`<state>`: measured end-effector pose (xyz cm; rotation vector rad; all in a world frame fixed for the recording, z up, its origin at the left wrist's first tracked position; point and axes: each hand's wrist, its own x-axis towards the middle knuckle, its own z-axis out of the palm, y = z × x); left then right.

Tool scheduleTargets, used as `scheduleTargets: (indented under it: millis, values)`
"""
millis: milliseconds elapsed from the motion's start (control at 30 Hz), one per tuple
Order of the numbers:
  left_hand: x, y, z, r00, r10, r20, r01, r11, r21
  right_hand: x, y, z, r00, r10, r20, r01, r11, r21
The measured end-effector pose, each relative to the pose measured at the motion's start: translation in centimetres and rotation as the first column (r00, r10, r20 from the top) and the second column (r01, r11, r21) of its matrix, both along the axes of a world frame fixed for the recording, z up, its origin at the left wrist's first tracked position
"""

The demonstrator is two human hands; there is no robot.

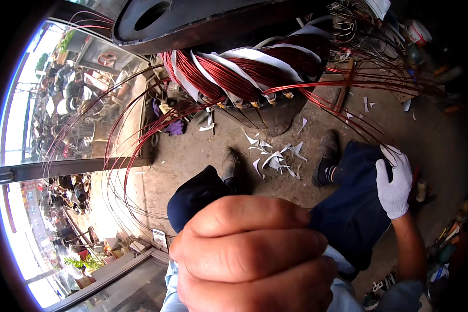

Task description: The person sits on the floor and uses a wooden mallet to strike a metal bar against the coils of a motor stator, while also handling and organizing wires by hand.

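Observation:
My left hand [252, 255], bare, is very close to the view with its fingers curled into a fist. What it holds, if anything, is hidden. My right hand [395, 182], in a white knitted glove, rests by my right knee [361, 161] with thumb and fingers apart. Thin red wires [343, 112] run down to near its fingertips. Ahead stands a motor stator's winding [218, 75] of dark red enamelled copper wire, crossed by white insulation strips [234, 67]. Long loose wire ends [135, 140] arc from it to the left.
The stator's dark metal housing [203, 23] fills the top. White paper scraps [278, 158] litter the floor between my shoes [230, 164]. A purple cloth [175, 128] lies near the winding. Left is a glass door frame [73, 169]; tangled wires [348, 23] and clutter occupy the far right.

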<state>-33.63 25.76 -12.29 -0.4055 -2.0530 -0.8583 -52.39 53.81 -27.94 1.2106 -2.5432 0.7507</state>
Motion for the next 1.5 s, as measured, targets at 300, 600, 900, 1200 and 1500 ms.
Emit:
scheduleTargets:
  millis: [300, 600, 900, 1200, 1500]
  values:
    - [-0.2, -9.6, 0.3, 0.608, 0.776, 0.168, -0.486, 0.531, -0.694, -0.4, -0.5, 0.7, 0.99, 0.057, 0.132, -0.042, 0.992, -0.115]
    - [-1.3, -16.8, 2.7, 0.228, 0.785, 0.576, -0.411, 0.614, -0.674, -1.0, 0.1, 1.4, 0.981, 0.098, 0.168, -0.075, 0.988, -0.138]
    - [-3.1, -23.5, 2.9, 0.372, 0.868, 0.328, -0.199, 0.42, -0.885, -0.9, 0.5, 1.0, 0.982, 0.08, 0.169, -0.059, 0.99, -0.129]
    - [-4.3, -29.2, 1.3, 0.686, 0.616, 0.387, -0.155, 0.643, -0.75, -0.1, -0.1, 0.6, 0.984, 0.03, 0.175, -0.011, 0.994, -0.11]
    - [-4.6, -23.9, 0.8, 0.77, 0.601, 0.215, -0.246, 0.59, -0.769, 0.7, -0.4, 0.5, 0.993, -0.011, 0.12, 0.017, 0.999, -0.051]
